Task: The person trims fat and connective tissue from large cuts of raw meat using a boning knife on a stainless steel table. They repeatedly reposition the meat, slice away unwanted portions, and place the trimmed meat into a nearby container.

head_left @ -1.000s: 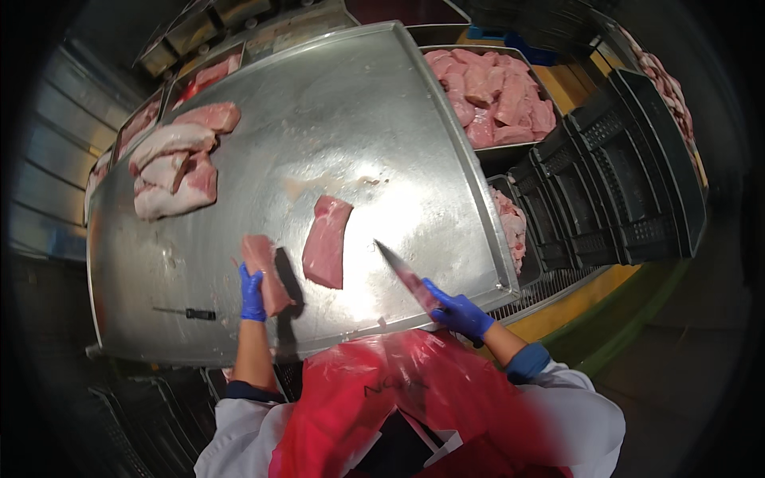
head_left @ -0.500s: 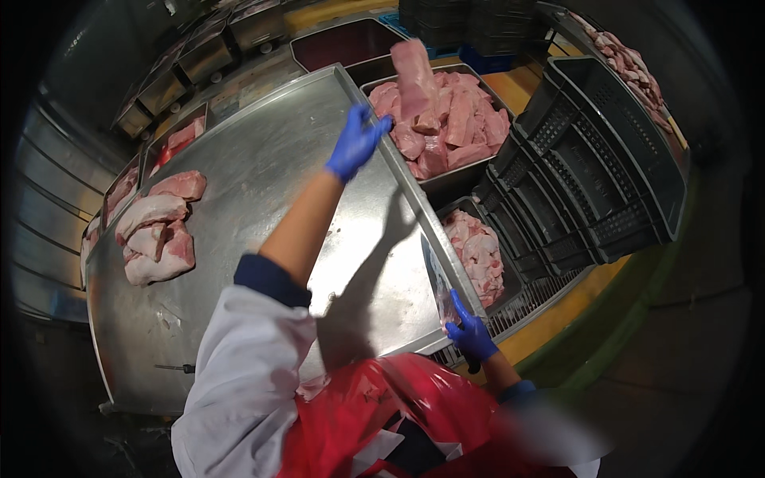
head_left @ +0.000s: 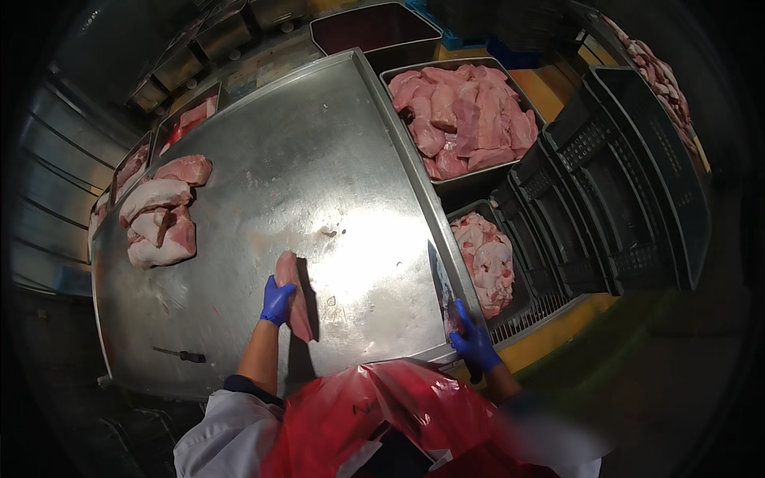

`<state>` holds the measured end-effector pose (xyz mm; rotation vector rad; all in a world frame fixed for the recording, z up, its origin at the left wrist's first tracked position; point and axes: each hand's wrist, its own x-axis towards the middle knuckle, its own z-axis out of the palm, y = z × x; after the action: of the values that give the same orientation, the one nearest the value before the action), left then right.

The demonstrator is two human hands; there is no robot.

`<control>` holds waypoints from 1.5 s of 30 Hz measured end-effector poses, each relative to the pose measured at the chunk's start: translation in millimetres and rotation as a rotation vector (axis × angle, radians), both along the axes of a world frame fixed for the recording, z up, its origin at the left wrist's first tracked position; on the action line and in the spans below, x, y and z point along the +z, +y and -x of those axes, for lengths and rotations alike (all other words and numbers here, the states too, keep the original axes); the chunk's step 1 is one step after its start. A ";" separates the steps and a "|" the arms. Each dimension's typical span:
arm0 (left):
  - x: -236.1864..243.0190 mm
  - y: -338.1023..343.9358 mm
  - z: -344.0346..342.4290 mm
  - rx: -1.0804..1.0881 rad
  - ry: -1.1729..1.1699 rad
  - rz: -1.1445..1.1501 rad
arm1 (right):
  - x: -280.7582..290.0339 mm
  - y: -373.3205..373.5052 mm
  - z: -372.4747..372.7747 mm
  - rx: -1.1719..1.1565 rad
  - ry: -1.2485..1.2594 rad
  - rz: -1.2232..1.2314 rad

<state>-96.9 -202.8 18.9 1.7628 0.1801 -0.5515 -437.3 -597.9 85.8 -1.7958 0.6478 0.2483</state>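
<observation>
Past the far left edge of the steel table (head_left: 263, 159), pink meat (head_left: 193, 118) is showing. On the table's left side, a pile (head_left: 163, 227) of pale, fatty pieces is resting, the pieces overlapping and touching. Nearer, also on the left, a thin tool (head_left: 191, 356) with a dark handle is lying well apart from the pile; its exact kind is too small to tell. To its right, the left hand (head_left: 277, 303), gloved in blue, is gripping a long pink cut (head_left: 300, 312), its fingers clamped on the left side of the meat. The cut is occupying the near middle of the table, its length running far to near; whether it is touching the steel I cannot tell. A red apron (head_left: 374, 406) is facing the table's near edge, and a bin (head_left: 374, 30) with a dark red interior is standing past the far edge. At the near right corner, the right hand (head_left: 476, 346), likewise gloved, is clamping a knife (head_left: 440, 279), whose blade is pointing far, just beside the raised rim. Right of that rim, a crate (head_left: 522, 301) is holding pale trimmings (head_left: 482, 267); farther off, a tub (head_left: 470, 181) is holding heaped pink pieces (head_left: 466, 119). Farthest right, dark crates (head_left: 606, 175) are standing stacked.
</observation>
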 end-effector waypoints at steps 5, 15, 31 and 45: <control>101.2 -184.5 -41.7 -0.009 0.192 0.860 | -27.8 -12.3 -8.1 0.029 -0.364 0.277; 262.3 -460.8 -161.1 -0.132 0.013 0.616 | -11.0 -20.9 23.2 -0.200 -0.193 0.058; -36.9 174.1 -52.9 0.039 -0.474 -0.202 | -46.4 104.7 -150.3 0.127 -0.019 -0.276; 36.6 384.6 -340.4 -0.647 -0.774 -1.172 | -73.1 202.7 -243.0 -0.141 -0.170 -0.217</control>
<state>243.5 181.8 55.5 3.0696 -0.7935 -0.1223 -194.3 -395.2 12.7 -1.5371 0.5992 0.0666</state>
